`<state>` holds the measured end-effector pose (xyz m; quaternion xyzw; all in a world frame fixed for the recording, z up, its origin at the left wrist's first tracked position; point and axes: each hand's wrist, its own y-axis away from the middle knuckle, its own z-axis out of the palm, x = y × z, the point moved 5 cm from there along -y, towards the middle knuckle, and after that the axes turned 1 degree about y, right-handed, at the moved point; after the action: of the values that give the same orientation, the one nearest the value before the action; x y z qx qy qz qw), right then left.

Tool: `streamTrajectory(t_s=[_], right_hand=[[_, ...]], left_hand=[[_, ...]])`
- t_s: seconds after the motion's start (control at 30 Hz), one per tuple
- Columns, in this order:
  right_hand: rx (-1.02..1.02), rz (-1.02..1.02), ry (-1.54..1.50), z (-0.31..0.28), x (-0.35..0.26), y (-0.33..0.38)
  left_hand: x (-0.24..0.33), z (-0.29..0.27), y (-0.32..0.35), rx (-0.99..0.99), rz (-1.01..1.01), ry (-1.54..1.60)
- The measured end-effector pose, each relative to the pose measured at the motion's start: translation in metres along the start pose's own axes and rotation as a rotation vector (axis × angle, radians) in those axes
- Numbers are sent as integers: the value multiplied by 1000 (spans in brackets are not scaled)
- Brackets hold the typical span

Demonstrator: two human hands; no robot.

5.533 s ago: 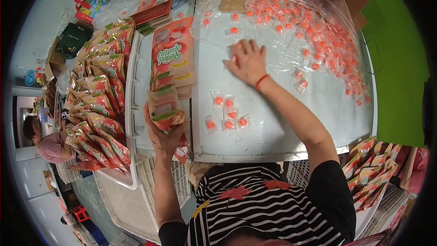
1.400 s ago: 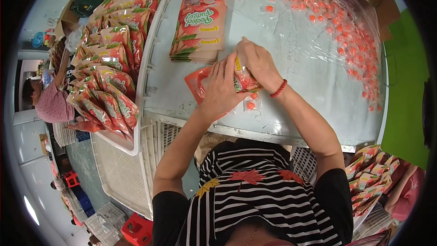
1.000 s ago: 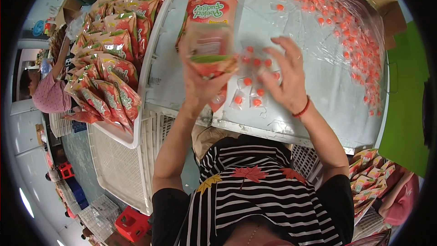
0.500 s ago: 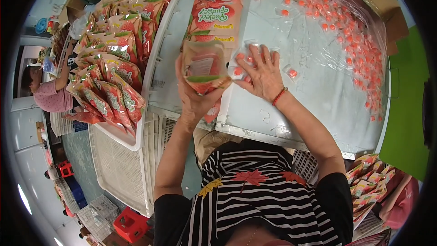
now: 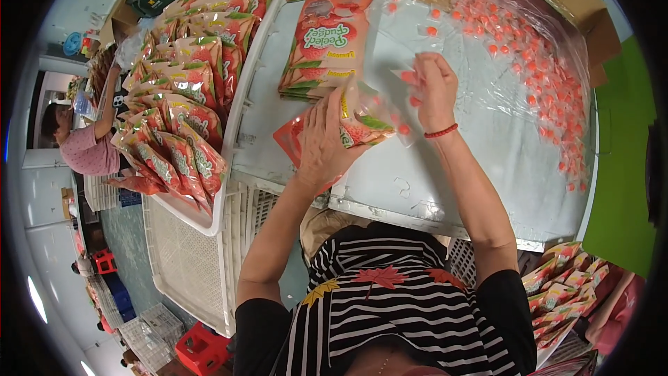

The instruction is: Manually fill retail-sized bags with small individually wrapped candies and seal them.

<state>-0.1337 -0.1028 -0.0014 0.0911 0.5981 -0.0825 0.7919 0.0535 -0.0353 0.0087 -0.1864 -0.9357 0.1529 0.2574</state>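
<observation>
My left hand [image 5: 321, 141] is wrapped round a red and green candy pouch [image 5: 360, 125], tilted so its mouth points to the right. Just right of that mouth, my right hand [image 5: 438, 87] is closed, fingers curled, with several clear-wrapped red candies [image 5: 412, 87] at its fingertips. More wrapped candies [image 5: 402, 127] blur between the hand and the pouch mouth, perhaps in mid-air. Beyond my left hand lies a stack of flat pouches [image 5: 330, 31] on the white table [image 5: 480, 160].
A pile of wrapped candies [image 5: 550, 104] spills from a clear plastic bag on the right. Filled pouches [image 5: 198, 56] crowd a white tray [image 5: 217, 212] at left. A co-worker in pink [image 5: 90, 145] stands far left. More pouches [image 5: 560, 292] and another person [image 5: 616, 313] are lower right.
My right hand has lifted off the tabletop, gathering the candies from under it. My left hand has tipped the upright pouch over toward the right.
</observation>
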Motion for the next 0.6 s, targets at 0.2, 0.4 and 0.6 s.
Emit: streamTrajectory(t_s=[0.2,0.4,0.6], right_hand=[[-200,90,-140,25,-6,23],[-281,-203,416,15,1,42],[-308,-721,680,30,-34,67]], left_hand=[[12,9,-8,8,-41,123],[16,19,-5,-6,23,131],[18,15,-9,28,17,202]])
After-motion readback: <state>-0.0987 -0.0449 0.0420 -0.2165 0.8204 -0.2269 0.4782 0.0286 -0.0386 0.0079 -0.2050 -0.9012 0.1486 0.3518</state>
